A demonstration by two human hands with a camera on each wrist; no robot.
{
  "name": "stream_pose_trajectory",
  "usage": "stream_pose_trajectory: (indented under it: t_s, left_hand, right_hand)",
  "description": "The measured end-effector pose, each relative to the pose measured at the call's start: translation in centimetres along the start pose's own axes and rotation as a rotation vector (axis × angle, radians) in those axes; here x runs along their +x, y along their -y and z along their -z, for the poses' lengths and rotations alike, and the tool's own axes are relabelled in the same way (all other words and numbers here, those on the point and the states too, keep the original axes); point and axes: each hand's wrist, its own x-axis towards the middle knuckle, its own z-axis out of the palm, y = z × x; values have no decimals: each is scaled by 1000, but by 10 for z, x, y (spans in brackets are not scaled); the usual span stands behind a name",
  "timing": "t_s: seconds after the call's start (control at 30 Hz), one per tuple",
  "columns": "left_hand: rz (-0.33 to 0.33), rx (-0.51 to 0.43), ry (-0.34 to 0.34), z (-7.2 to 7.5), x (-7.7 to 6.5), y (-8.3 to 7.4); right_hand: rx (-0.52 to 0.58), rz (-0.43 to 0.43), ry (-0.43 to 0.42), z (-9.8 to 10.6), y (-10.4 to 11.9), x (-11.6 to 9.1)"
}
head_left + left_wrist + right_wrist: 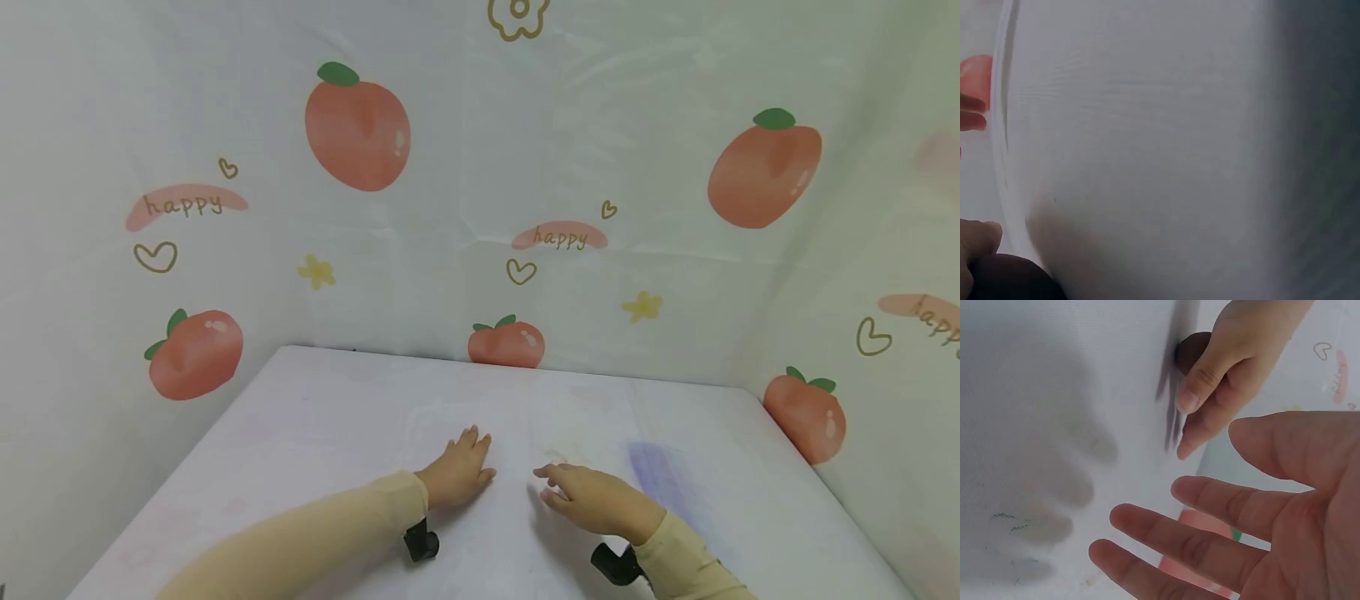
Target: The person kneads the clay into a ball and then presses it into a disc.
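My left hand (459, 471) is palm down at the middle of the white table (337, 417), fingers straight and slightly spread. Whether it touches the surface I cannot tell. Just to the right, my right hand (600, 500) hovers above the table, casting a shadow; its fingers point left toward the other hand. The right wrist view shows the right palm (1297, 544) with loosely extended fingers and nothing held, and the left hand (1235, 369) beyond it. Only the thumb (982, 239) and some fingertips of the left hand enter the left wrist view.
A purple stain (663, 479) marks the tabletop on the right. Small green marks (1013, 522) show on the cloth in the right wrist view. Behind the table hangs a white curtain (435, 275) printed with peaches, hearts and "happy". Each wrist carries a black camera (422, 542).
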Motion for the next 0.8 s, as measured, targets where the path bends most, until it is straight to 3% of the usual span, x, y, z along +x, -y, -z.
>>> stream_pose_trajectory:
  t_s: [0.27,0.53,0.8]
  left_hand:
    - [29,46,33,-5,5,-1]
    - [-8,156,49,-9,2,-3]
    - [9,200,47,-16,5,-3]
  right_hand:
    - [-29,38,-6,1,1,-1]
    - [-33,56,-1,2,1,-1]
    - [-29,60,-9,4,1,-2]
